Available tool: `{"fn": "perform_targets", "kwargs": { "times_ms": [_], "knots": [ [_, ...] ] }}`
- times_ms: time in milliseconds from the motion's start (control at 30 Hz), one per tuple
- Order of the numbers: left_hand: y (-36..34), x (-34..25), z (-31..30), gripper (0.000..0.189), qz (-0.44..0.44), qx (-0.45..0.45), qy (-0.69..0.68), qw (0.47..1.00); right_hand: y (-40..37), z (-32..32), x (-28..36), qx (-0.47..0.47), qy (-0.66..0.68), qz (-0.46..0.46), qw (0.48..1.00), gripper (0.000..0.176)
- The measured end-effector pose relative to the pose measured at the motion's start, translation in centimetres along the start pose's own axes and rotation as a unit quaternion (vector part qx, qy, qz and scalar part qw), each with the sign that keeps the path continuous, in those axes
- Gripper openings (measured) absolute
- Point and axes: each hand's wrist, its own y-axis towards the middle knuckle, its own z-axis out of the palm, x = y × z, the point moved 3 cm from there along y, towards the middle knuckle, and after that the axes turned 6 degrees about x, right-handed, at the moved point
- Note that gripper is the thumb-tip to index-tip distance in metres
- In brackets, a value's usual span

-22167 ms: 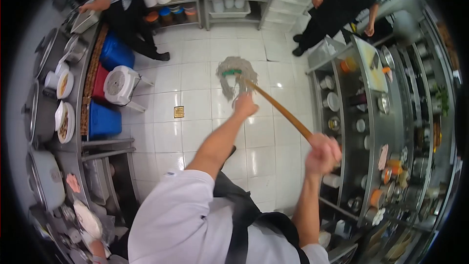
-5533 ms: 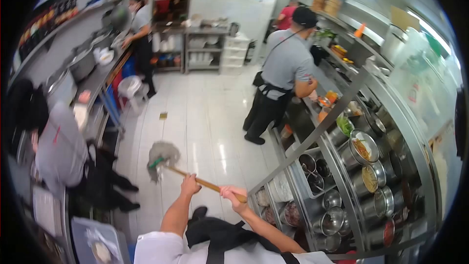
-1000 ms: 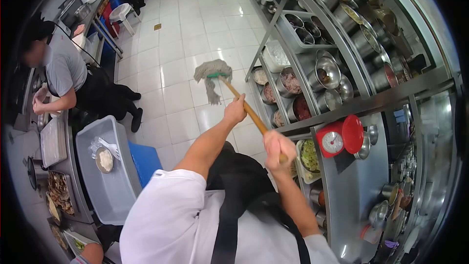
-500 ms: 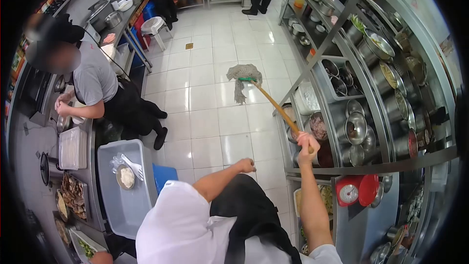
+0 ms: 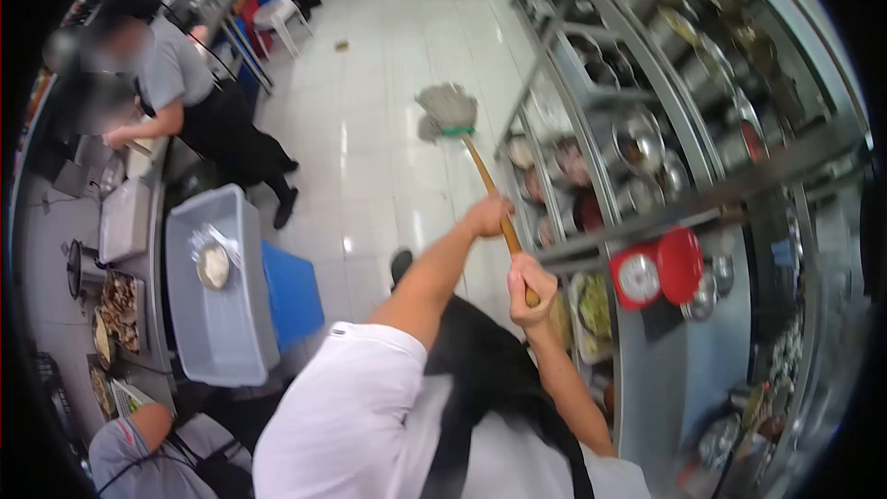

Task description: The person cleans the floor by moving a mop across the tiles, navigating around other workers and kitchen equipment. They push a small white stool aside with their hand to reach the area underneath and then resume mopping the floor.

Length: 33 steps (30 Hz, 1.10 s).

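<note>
A mop with a wooden handle reaches forward from my body, and its grey string head lies on the white tiled floor. A green clamp joins the head to the handle. My left hand is wrapped round the middle of the handle. Nearer to me, my right hand grips the handle close to its end, the tip of which shows below the fingers.
Metal shelves with bowls and pans stand close on the right. A grey tub and a blue bin are at the left. One co-worker stands beyond them; another is at the lower left.
My left hand has moved forward and closed round the handle. My right hand has come down and left, nearer my body. The mop head has turned, its strings now spread away from me.
</note>
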Motion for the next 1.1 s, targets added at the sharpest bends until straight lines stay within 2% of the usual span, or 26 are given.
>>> {"fn": "perform_targets", "kwargs": {
  "times_ms": [67,167,300,333,433,500,567,600,633,767,800,900,967,1033,1100],
  "knots": [
    [-0.9,-3.5,1.4,0.044,0.003,-0.017,-0.039,0.999,-2.3,-3.2,4.9,-0.008,0.007,0.019,1.0,0.015],
    [-2.4,-8.3,4.8,0.048,-0.049,0.012,-0.125,0.991,-4.7,-7.9,13.4,0.013,-0.01,0.055,0.998,0.011],
    [-3.4,-13.6,12.0,0.048,0.016,-0.046,-0.149,0.988,-5.9,-14.2,22.6,0.036,0.022,0.099,0.994,0.015],
    [-3.8,-15.0,13.9,0.04,0.05,-0.073,-0.126,0.988,-5.7,-15.5,24.5,0.045,0.04,0.105,0.993,0.018],
    [-4.8,-20.5,17.1,0.03,0.015,0.036,-0.21,0.977,-5.8,-18.9,27.9,0.082,0.054,0.092,0.991,0.036],
    [-5.9,-24.7,17.2,0.027,0.006,0.018,-0.23,0.973,-6.8,-20.2,28.9,0.079,0.06,0.042,0.994,0.038],
    [-6.5,-26.8,18.2,0.026,-0.019,0.002,-0.246,0.969,-5.9,-19.4,29.7,0.007,0.077,0.028,0.997,0.044],
    [-6.5,-26.5,19.2,0.023,-0.023,-0.029,-0.237,0.971,-6.5,-19.4,29.5,-0.027,0.086,0.011,0.996,0.043],
    [-6.4,-26.5,18.9,0.02,-0.012,-0.022,-0.23,0.973,-7.1,-19.3,29.4,-0.061,0.092,-0.004,0.994,0.043],
    [-4.9,-24.9,17.4,0.01,0.008,0.024,-0.167,0.986,-9.1,-18.0,28.4,-0.068,0.071,-0.001,0.995,0.042],
    [-4.2,-23.8,17.2,0.008,0.009,0.043,-0.134,0.99,-9.8,-17.3,27.9,-0.095,0.056,-0.004,0.994,0.039],
    [-2.1,-19.4,19.0,0.01,0.036,0.017,-0.12,0.992,-13.7,-15.6,25.3,-0.249,-0.022,-0.018,0.968,0.036],
    [-0.7,-16.1,17.8,0.01,0.035,0.003,-0.101,0.994,-13.6,-13.3,22.0,-0.246,-0.012,-0.027,0.969,0.039],
    [0.6,-12.7,17.1,0.014,-0.065,-0.007,-0.123,0.99,-13.4,-12.1,18.8,-0.151,0.02,0.047,0.987,0.042],
    [1.9,-8.6,17.7,0.017,-0.095,-0.046,-0.093,0.99,-13.8,-10.6,15.4,-0.192,0.009,0.07,0.979,0.043]
  ]
}}
